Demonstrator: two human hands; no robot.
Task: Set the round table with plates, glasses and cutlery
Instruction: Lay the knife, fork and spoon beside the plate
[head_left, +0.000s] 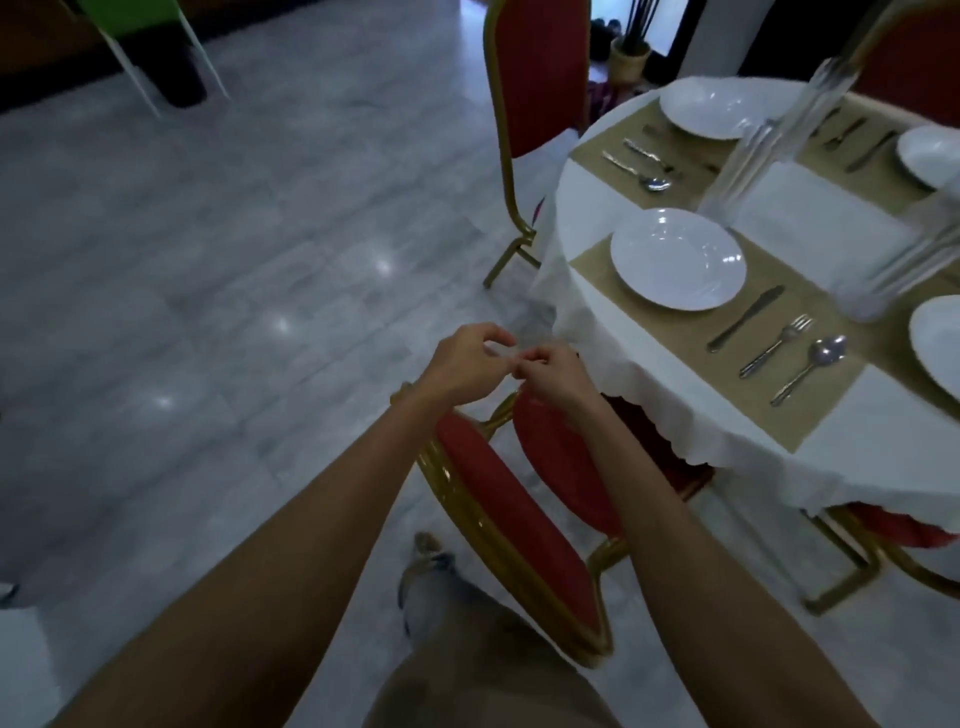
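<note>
Forearms reach out over the near chair (519, 519). Left hand (470, 358) and right hand (550, 376) meet fingertip to fingertip above its seat, near the table (623, 332) edge but not over it. Both hands have their fingers (488, 335) curled. Whether they pinch some small thing between them we cannot tell, because of blur.

Task's things, as they lie:
- The near plate (678, 258) sits on its placemat (831, 395), with knife (745, 318), fork (776, 345) and spoon (810, 369) in a row to its right, each apart from the next.
- The far plate (711, 106) has its far cutlery (644, 169) beside it on the near left.
- Two more plates are cut off by the right edge.
- The glasses stand as a blurred far stack (769, 140) toward the middle of the table and a right stack (904, 260). We see no glass at any setting.

Judgement: plates and cutlery look done, so handing out the glasses is the step left.

Method notes:
- We first empty or free both hands.
- We come round the near chair rather than lean over it, since a long reach across the near plate risks dragging the cloth.
- One hand steadies a stack low down while the other lifts the top glass straight up. A sideways pull could tip the column.
- Each glass goes upright on the mat, just beyond the knife tip and clear of the plate rim.
- We keep the same spot at every setting.

Around the table: a far chair (535, 78) and grey floor (208, 260).
</note>
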